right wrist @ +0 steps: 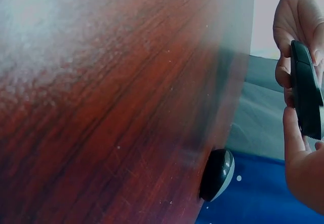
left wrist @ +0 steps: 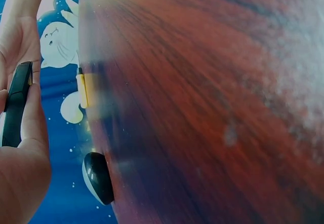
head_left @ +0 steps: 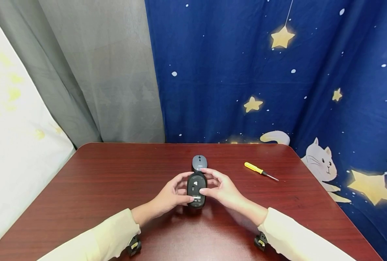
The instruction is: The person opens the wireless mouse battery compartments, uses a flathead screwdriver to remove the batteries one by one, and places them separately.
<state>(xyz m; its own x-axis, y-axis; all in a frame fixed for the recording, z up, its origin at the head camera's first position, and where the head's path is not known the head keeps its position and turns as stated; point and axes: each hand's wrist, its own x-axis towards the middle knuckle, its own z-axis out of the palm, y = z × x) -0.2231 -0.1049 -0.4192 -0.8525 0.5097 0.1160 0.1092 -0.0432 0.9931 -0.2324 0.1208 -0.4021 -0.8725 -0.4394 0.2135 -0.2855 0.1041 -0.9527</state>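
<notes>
Both hands hold a black computer mouse (head_left: 196,188) above the table, its underside with a small switch and a label facing up. My left hand (head_left: 173,194) grips its left edge, the thumb on the underside near the label. On the opposite edge my right hand (head_left: 224,188) grips it, thumb resting on the underside and fingers along the side. Just beyond stands a second mouse (head_left: 199,162), grey on top, right way up on the table; its near end is partly covered by the hands. In the right wrist view the held mouse (right wrist: 306,89) appears edge-on.
A screwdriver (head_left: 258,170) with a yellow handle lies on the reddish-brown table (head_left: 131,163), right of the mice. A blue star-patterned curtain (head_left: 226,72) and a grey curtain (head_left: 115,72) hang behind the far edge.
</notes>
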